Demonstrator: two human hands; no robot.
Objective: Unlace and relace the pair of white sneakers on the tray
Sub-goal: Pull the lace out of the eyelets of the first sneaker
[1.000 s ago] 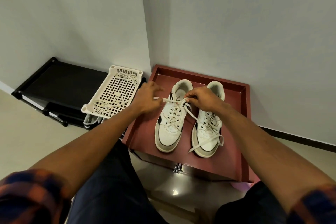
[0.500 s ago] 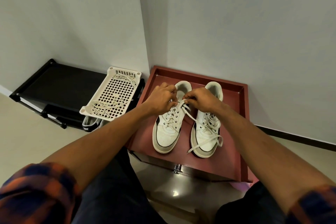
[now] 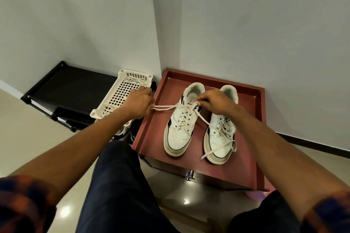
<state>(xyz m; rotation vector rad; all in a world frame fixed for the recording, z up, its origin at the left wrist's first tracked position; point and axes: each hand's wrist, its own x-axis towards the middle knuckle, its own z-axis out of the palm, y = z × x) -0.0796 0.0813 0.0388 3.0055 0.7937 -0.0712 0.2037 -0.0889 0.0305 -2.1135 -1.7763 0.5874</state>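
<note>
Left hand (image 3: 139, 105) farther left; lace (image 3: 164, 107) sideways

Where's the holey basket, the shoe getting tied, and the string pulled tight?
white basket (image 3: 121, 94), head view, bare part of its holed floor.
sneaker being laced (image 3: 177, 138), head view, its white toe.
lace (image 3: 164, 107), head view, the taut stretch left of that sneaker.
</note>
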